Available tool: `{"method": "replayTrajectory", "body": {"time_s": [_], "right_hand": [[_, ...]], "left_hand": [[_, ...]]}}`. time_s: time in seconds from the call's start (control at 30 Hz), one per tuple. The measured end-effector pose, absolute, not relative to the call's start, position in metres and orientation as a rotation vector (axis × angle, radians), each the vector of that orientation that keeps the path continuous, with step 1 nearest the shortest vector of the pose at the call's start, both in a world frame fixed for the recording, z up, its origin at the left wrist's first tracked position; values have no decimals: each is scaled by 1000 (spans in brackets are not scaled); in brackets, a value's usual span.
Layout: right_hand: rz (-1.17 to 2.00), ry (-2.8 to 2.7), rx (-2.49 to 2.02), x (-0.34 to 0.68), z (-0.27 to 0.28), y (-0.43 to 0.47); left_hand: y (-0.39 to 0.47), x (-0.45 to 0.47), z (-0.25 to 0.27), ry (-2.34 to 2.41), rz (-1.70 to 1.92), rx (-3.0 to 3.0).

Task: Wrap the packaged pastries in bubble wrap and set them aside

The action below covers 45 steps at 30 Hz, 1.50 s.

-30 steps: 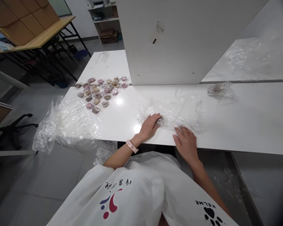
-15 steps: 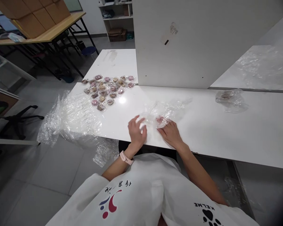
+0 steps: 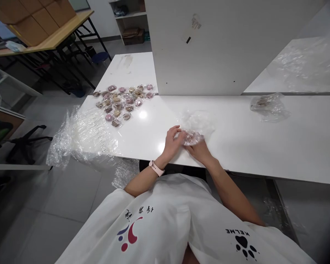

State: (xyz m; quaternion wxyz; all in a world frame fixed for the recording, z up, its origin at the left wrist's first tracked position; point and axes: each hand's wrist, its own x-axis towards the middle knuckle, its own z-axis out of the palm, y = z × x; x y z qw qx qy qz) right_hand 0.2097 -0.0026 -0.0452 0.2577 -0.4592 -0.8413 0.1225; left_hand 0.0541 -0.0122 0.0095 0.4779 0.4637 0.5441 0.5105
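Observation:
A crumpled clear plastic bag (image 3: 193,137) is between my hands over the white table, with something small and reddish-brown showing dimly through it. My left hand (image 3: 173,143), with a pink band at the wrist, has its fingers bent onto the bag's left side. On the other side, my right hand (image 3: 200,150) is closed around the plastic, its fingers partly covered by it. More thin clear film (image 3: 200,121) spreads on the tabletop just beyond the hands.
Several small wrapped round pieces (image 3: 117,104), pink and brown, lie at the left. A stack of clear plastic bags (image 3: 88,134) overhangs the left front edge. Another bag with something brown inside (image 3: 266,106) rests at the right. A white upright panel (image 3: 209,55) stands behind.
My left hand has moved right, from spread fingers beside the plastic to contact with it. The plastic is now bunched between both hands. The view has shifted slightly.

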Motion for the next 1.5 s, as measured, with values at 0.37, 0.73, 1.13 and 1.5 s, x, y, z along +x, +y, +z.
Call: {"method": "replayTrajectory", "body": {"time_s": [0.37, 0.73, 1.13, 1.5], "right_hand": [[772, -2018, -1198, 249, -50, -11], [270, -1892, -1383, 237, -15, 0], [767, -1680, -1516, 231, -24, 89], [432, -1470, -1783, 242, -29, 43]], "left_hand": [[-5, 27, -23, 953, 713, 2347], [59, 57, 18, 1158, 700, 1562], [89, 64, 7, 1347, 935, 1725], [79, 61, -20, 1275, 710, 2354]]}}
